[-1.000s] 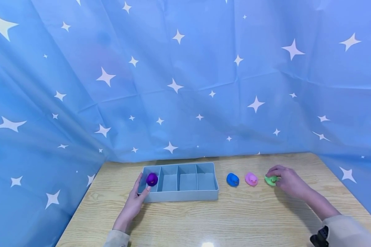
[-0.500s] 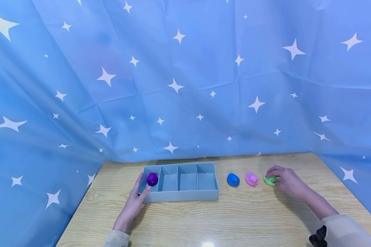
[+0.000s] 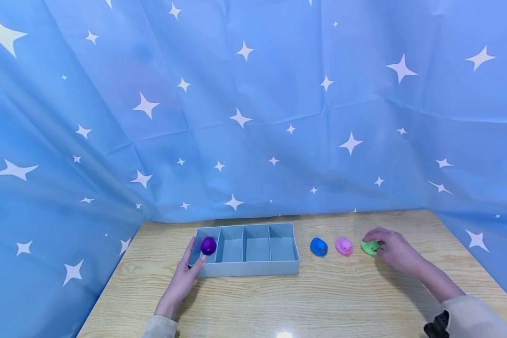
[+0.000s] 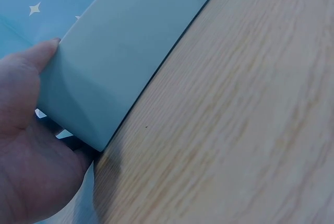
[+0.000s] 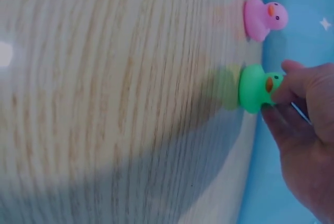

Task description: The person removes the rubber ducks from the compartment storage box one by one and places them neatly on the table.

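Note:
My left hand (image 3: 183,278) holds the left end of a grey-blue box (image 3: 249,268) divided into compartments, its thumb at the front rim and its fingers along the end wall. Inside the leftmost compartment sits a purple rubber duck (image 3: 208,245). To the right, my right hand (image 3: 397,249) pinches a green rubber duck (image 3: 368,248) that rests on the table. The right wrist view shows fingers and thumb about the head of that green duck (image 5: 252,89); part of the head is hidden.
Between box and right hand, a blue rubber duck (image 3: 318,246) and a pink rubber duck (image 3: 344,246) stand in a row on the wooden table (image 3: 279,300). A blue star-patterned cloth (image 3: 253,178) hangs behind the table and along its sides.
The green duck has shifted very slightly to the left with my right hand at it. My left hand and the box look the same.

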The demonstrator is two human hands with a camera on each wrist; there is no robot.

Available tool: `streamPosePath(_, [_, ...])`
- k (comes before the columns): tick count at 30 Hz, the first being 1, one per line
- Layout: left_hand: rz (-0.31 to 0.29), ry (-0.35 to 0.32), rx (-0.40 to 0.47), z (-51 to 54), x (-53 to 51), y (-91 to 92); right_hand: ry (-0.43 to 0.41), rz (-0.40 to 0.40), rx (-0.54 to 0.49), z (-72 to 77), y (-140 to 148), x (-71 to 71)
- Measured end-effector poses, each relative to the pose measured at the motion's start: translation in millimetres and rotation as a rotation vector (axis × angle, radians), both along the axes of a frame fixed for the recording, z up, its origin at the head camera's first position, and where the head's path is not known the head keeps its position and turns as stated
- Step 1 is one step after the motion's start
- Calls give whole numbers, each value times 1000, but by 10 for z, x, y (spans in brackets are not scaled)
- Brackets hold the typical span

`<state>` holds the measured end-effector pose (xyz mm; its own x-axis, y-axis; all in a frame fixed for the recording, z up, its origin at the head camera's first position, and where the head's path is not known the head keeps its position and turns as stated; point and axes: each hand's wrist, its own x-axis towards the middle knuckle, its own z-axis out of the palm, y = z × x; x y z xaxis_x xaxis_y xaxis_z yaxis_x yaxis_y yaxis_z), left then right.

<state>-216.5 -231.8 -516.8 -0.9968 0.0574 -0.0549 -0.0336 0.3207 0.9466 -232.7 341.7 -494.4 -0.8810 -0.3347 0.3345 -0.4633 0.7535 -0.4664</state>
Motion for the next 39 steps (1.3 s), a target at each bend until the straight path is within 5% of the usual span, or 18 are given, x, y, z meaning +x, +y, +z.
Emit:
streamPosePath(8, [0, 6, 10, -9, 1, -4, -43, 2, -87, 108, -40, -18])
streamPosePath(21, [8, 6, 19, -8, 2, 7, -47, 33, -39, 458, -385, -45])
streamPosePath(32, [14, -2, 21, -16, -7, 11, 55, 141, -48, 539, -797, -88])
streamPosePath(39, [22, -7, 16, -8, -7, 27, 25, 154, -57, 581, -1061, -125])
